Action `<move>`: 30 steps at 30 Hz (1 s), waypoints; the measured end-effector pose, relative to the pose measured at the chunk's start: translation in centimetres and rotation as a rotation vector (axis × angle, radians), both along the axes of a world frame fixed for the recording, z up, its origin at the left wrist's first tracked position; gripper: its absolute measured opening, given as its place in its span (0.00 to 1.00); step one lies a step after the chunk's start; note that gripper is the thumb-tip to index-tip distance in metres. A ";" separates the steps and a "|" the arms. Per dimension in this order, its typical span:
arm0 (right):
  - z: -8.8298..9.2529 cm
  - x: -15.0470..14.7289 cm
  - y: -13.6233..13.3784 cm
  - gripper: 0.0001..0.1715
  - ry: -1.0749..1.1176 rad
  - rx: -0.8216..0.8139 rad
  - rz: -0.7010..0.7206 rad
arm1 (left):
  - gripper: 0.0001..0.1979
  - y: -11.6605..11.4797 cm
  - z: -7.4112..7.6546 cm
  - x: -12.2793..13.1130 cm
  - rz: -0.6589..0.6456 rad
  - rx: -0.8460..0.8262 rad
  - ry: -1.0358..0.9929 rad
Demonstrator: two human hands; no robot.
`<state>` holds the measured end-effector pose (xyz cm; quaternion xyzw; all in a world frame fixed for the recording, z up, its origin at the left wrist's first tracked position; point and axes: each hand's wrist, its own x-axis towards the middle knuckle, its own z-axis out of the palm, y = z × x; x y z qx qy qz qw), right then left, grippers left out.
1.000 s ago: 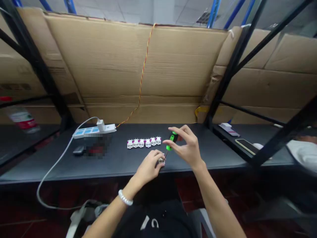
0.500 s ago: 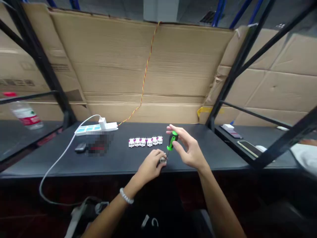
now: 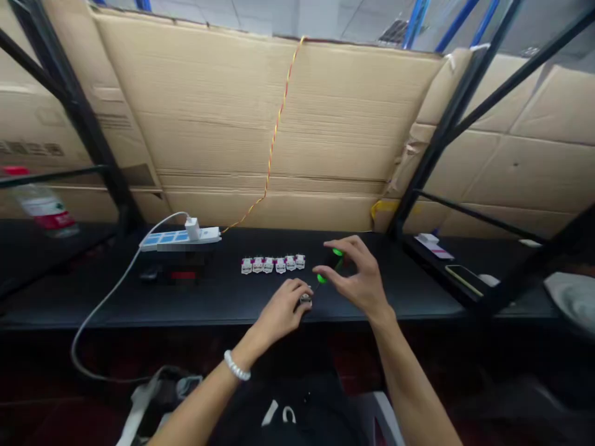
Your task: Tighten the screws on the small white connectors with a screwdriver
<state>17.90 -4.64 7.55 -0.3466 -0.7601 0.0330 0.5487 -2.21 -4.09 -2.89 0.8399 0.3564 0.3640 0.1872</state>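
Observation:
My left hand (image 3: 284, 308) pinches a small white part (image 3: 305, 299) against the dark tabletop near its front edge. In my right hand (image 3: 360, 275) is a screwdriver (image 3: 321, 279) with a green and black handle, gripped between thumb and fingers. Its shaft slants down and left toward the white part; whether the tip touches it I cannot tell. Beyond my left hand, several small white and purple parts (image 3: 268, 265) of similar look stand in a row.
A white power strip (image 3: 162, 238) with a plugged-in charger (image 3: 192, 229) lies at the back left, its white cable (image 3: 100, 303) looping off the front edge. Black metal posts (image 3: 427, 148) and a cardboard wall (image 3: 232, 124) enclose the table (image 3: 209, 310). A phone (image 3: 467, 280) lies right.
The screwdriver has tilted further, its handle leaning right, and my right hand has shifted slightly right with it. My left hand stays on the white part.

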 end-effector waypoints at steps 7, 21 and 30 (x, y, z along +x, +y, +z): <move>-0.3 0.2 0.1 0.19 0.070 -0.085 0.144 | 0.08 0.0 -0.1 0.0 0.005 0.020 0.006; 0.1 -0.1 -0.3 0.23 -0.045 -0.087 -0.036 | 0.07 0.0 0.0 0.1 0.008 0.009 0.003; -0.2 -0.8 0.1 0.18 0.006 -0.014 -0.078 | 0.07 0.1 -0.1 0.1 0.002 0.023 0.017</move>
